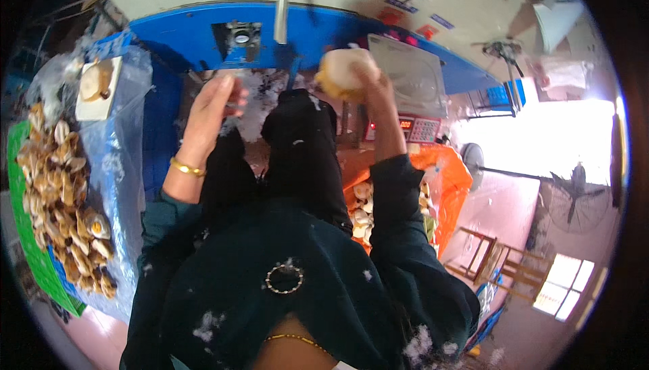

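Pale, rounded coconut (340, 71) gripped in right hand (370, 80), left hand (215, 103) open

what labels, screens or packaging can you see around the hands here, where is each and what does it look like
Weighing scale: just right of the right hand; grey box, red glowing display, rows of keys.
Stickers: on the pale surface above the blue machine; small blue and red rectangles.
Clear plastic bag: left of the left hand; wrinkled, bluish.
Orange bag: below the scale; open, pale pieces inside.
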Tool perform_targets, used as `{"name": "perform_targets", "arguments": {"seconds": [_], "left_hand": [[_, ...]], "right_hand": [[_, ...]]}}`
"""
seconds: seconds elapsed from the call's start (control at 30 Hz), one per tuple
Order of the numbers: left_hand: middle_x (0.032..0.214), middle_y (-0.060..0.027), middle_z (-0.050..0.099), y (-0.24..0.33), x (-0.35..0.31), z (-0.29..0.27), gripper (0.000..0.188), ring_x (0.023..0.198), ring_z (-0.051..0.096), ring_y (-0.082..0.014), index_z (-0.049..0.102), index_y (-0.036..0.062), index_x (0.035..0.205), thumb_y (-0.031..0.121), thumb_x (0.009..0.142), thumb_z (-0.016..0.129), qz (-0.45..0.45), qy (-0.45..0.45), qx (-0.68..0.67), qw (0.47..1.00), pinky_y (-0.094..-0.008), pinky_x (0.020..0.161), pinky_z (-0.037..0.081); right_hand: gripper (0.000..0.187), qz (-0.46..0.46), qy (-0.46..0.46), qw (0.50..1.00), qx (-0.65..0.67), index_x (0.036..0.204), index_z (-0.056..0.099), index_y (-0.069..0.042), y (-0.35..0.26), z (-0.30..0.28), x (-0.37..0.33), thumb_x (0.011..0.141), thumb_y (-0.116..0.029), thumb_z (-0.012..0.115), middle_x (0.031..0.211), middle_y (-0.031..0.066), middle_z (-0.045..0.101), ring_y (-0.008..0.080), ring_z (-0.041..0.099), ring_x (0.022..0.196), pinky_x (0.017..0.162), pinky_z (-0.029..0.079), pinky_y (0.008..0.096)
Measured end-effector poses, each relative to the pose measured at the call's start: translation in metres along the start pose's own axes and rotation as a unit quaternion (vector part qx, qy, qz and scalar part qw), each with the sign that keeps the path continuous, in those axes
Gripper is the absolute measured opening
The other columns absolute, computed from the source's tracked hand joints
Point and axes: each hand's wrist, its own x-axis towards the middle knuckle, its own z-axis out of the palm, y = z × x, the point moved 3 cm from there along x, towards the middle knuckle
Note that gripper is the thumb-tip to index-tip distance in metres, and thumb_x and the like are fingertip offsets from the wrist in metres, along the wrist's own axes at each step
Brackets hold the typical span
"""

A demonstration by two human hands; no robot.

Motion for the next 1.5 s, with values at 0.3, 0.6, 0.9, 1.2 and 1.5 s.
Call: {"name": "perform_targets", "arguments": {"seconds": [0.3,0.6,0.9,1.2,1.5], "left_hand": [[0.090,-0.0046,0.066,-0.028,-0.001,0.019,0.030,0.078,0.060,-0.0104,0.061,0.0035,0.106,0.032,0.099,0.055,-0.071,-0.056,-0.015,0.996,-0.0229,0.068,0.048],[0.091,-0.0037,0.065,-0.048,-0.017,0.010,0.026,0.081,0.060,-0.0107,0.061,0.0047,0.107,0.029,0.098,0.059,-0.084,-0.060,0.023,0.994,-0.0234,0.069,0.048],[0.094,-0.0032,0.066,-0.052,-0.034,-0.007,0.024,0.083,0.062,-0.0111,0.063,0.0062,0.109,0.027,0.098,0.057,-0.082,-0.022,0.027,0.996,-0.0246,0.071,0.050],[0.087,-0.0035,0.065,-0.064,-0.079,-0.080,0.015,0.081,0.063,-0.0104,0.062,0.0034,0.100,0.017,0.095,0.062,0.003,0.085,0.152,0.985,-0.0248,0.067,0.051],[0.117,-0.0181,0.057,-0.026,-0.234,-0.289,0.042,0.117,0.049,-0.0374,0.062,0.0065,0.110,0.027,0.075,0.072,-0.026,0.691,0.649,0.317,-0.0470,0.097,0.041]], "right_hand": [[0.078,0.070,0.364,0.804,-0.465,0.112,0.063,0.007,0.021,-0.179,0.019,0.081,-0.065,0.062,0.111,0.0265,0.064,0.0379,0.061,0.106,0.090,0.047,0.0458],[0.044,-0.082,0.297,0.832,-0.461,0.108,0.057,-0.004,0.068,-0.138,-0.079,0.078,-0.030,0.076,0.112,0.0183,0.057,0.0377,0.054,0.113,0.095,0.045,0.0439],[0.079,-0.160,0.170,0.716,-0.658,0.136,0.046,-0.012,0.002,-0.125,0.001,0.066,-0.026,0.080,0.138,0.0166,0.045,0.0372,0.041,0.129,0.104,0.039,0.0468],[0.061,-0.084,0.133,0.788,-0.595,0.124,0.055,-0.005,0.079,-0.223,0.018,0.073,-0.033,0.076,0.110,0.0177,0.062,0.0354,0.059,0.102,0.088,0.047,0.0444],[0.046,0.035,0.059,0.780,-0.621,0.113,0.062,0.001,0.099,-0.323,-0.100,0.081,-0.031,0.070,0.102,0.0207,0.066,0.0315,0.063,0.093,0.082,0.049,0.0416]]}}
